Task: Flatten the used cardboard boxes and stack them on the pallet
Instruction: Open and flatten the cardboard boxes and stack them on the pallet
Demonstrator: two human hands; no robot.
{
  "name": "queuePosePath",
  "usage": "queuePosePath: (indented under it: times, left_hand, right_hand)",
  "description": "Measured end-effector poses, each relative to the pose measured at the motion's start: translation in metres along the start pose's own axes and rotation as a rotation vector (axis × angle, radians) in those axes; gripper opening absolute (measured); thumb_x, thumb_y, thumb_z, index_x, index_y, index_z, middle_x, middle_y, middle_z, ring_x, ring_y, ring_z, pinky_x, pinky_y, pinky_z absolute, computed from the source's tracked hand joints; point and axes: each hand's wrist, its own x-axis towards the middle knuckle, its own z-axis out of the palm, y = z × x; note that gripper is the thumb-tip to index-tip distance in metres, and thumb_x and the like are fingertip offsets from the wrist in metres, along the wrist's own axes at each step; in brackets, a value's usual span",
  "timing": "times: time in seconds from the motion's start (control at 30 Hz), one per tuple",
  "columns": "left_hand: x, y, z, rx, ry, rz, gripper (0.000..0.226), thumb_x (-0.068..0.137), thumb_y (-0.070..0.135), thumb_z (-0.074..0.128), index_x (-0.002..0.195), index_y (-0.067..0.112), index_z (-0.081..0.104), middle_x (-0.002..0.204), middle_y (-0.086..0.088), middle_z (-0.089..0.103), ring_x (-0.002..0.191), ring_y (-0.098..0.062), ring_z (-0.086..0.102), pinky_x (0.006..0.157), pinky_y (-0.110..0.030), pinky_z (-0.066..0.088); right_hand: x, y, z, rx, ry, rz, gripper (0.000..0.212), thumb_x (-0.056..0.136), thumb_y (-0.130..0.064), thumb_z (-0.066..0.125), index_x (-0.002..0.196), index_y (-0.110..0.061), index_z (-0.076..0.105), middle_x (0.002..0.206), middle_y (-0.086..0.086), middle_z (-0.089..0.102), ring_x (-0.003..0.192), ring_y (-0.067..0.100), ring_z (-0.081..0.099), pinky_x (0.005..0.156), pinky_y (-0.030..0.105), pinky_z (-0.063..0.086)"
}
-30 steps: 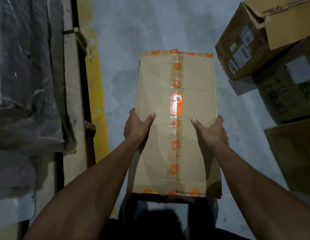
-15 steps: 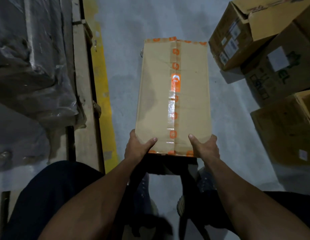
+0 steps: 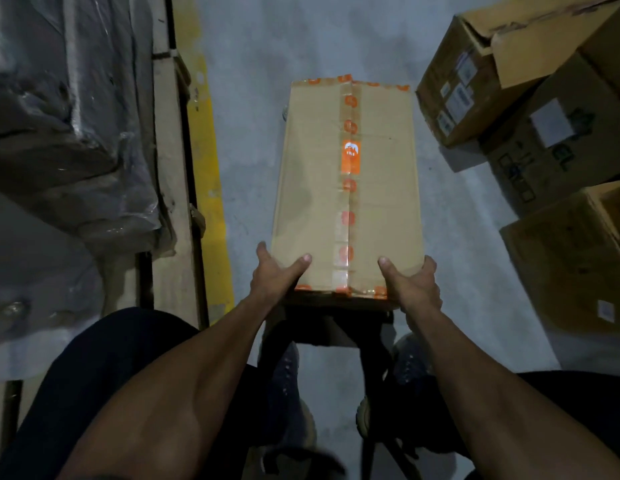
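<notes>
The person is wearing dark trousers (image 3: 104, 375) and dark grey lace-up shoes (image 3: 287, 386) with paler soles, and is showing bare forearms and bare hands without sleeves.

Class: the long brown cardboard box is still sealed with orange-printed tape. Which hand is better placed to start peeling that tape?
Probably the right hand: its thumb lies nearer the tape seam at the near end of the brown cardboard box than the left hand, though both grip corners.

Head-worn view, steeply downward, close.
</notes>
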Motion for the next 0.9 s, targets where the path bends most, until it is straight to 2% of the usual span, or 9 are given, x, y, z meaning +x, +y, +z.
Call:
queuePosePath:
  times: [0.07, 0.1, 0.27, 0.5, 0.6, 0.7, 0.73, 0.8, 0.9]
  left_hand:
    - [-0.007, 0.024, -0.012, 0.054, -0.032, 0.036, 0.12, 0.074, 0.066, 0.068, 0.158, 0.029, -0.01, 0.154, -0.014, 0.04, 0.136, -0.038, 0.045, 0.112, -0.052, 0.037]
    - [-0.013, 0.038, -0.02, 0.117, -0.05, 0.088, 0.117, 0.074, 0.07, 0.062, 0.157, 0.033, -0.011, 0.154, -0.013, 0.041, 0.135, -0.039, 0.045, 0.111, -0.052, 0.038]
    - [-0.047, 0.102, -0.06, 0.45, -0.116, 0.357, 0.116, 0.058, 0.088, 0.036, 0.157, 0.029, 0.024, 0.159, -0.007, 0.036, 0.143, -0.032, 0.036, 0.115, -0.049, 0.033]
    - [-0.104, 0.128, -0.094, 0.655, 0.027, 0.576, 0.098, 0.068, 0.074, 0.056, 0.152, 0.028, 0.037, 0.147, -0.009, 0.052, 0.134, -0.033, 0.048, 0.105, -0.046, 0.043]
    - [-0.124, 0.151, -0.104, 0.719, 0.147, 0.683, 0.072, 0.081, 0.059, 0.07, 0.142, 0.024, 0.052, 0.134, -0.009, 0.063, 0.125, -0.032, 0.056, 0.098, -0.043, 0.045]
    - [-0.131, 0.171, -0.108, 0.757, 0.203, 0.779, 0.048, 0.085, 0.056, 0.068, 0.122, 0.025, 0.064, 0.108, -0.004, 0.069, 0.104, -0.03, 0.063, 0.08, -0.039, 0.048]
    - [-0.131, 0.175, -0.105, 0.773, 0.22, 0.808, 0.045, 0.087, 0.055, 0.065, 0.121, 0.026, 0.063, 0.109, -0.004, 0.067, 0.102, -0.031, 0.063, 0.077, -0.039, 0.047]
    - [-0.125, 0.179, -0.093, 0.8, 0.229, 0.846, 0.047, 0.095, 0.051, 0.056, 0.136, 0.027, 0.052, 0.133, -0.011, 0.055, 0.116, -0.037, 0.056, 0.089, -0.044, 0.046]
    - [-0.114, 0.177, -0.076, 0.802, 0.25, 0.887, 0.059, 0.103, 0.05, 0.038, 0.156, 0.032, 0.021, 0.164, -0.014, 0.012, 0.147, -0.043, 0.017, 0.116, -0.054, 0.026]
  right_hand:
    - [-0.009, -0.015, -0.013, -0.069, 0.022, -0.07, 0.087, 0.084, -0.073, 0.057, 0.152, -0.033, 0.018, 0.14, 0.014, 0.052, 0.124, 0.041, 0.051, 0.102, 0.049, 0.044]
    - [-0.017, -0.024, -0.021, -0.101, 0.036, -0.109, 0.083, 0.089, -0.072, 0.051, 0.154, -0.036, 0.015, 0.14, 0.016, 0.051, 0.125, 0.041, 0.05, 0.101, 0.048, 0.041]
    - [-0.065, -0.07, -0.06, -0.124, 0.127, -0.331, 0.061, 0.099, -0.061, 0.042, 0.153, -0.034, 0.035, 0.143, 0.019, 0.04, 0.128, 0.04, 0.046, 0.105, 0.041, 0.038]
    - [-0.121, -0.098, -0.104, -0.202, 0.271, -0.638, 0.06, 0.09, -0.066, 0.055, 0.141, -0.037, 0.048, 0.135, 0.01, 0.029, 0.129, 0.037, 0.034, 0.109, 0.045, 0.035]
    - [-0.136, -0.103, -0.116, -0.241, 0.386, -0.707, 0.057, 0.09, -0.068, 0.053, 0.136, -0.034, 0.051, 0.145, 0.007, 0.023, 0.132, 0.036, 0.032, 0.109, 0.052, 0.038]
    - [-0.141, -0.109, -0.124, -0.31, 0.432, -0.705, 0.052, 0.096, -0.065, 0.045, 0.135, -0.031, 0.049, 0.153, 0.003, 0.018, 0.132, 0.038, 0.032, 0.107, 0.054, 0.038]
    - [-0.139, -0.112, -0.125, -0.334, 0.432, -0.682, 0.052, 0.097, -0.065, 0.04, 0.136, -0.031, 0.048, 0.154, 0.003, 0.02, 0.131, 0.039, 0.033, 0.105, 0.053, 0.038]
    - [-0.133, -0.118, -0.126, -0.358, 0.439, -0.633, 0.053, 0.099, -0.065, 0.03, 0.138, -0.032, 0.045, 0.151, 0.005, 0.03, 0.129, 0.04, 0.035, 0.103, 0.053, 0.038]
    - [-0.121, -0.132, -0.13, -0.385, 0.45, -0.607, 0.054, 0.101, -0.064, 0.023, 0.139, -0.031, 0.042, 0.146, 0.007, 0.035, 0.127, 0.04, 0.038, 0.101, 0.054, 0.039]
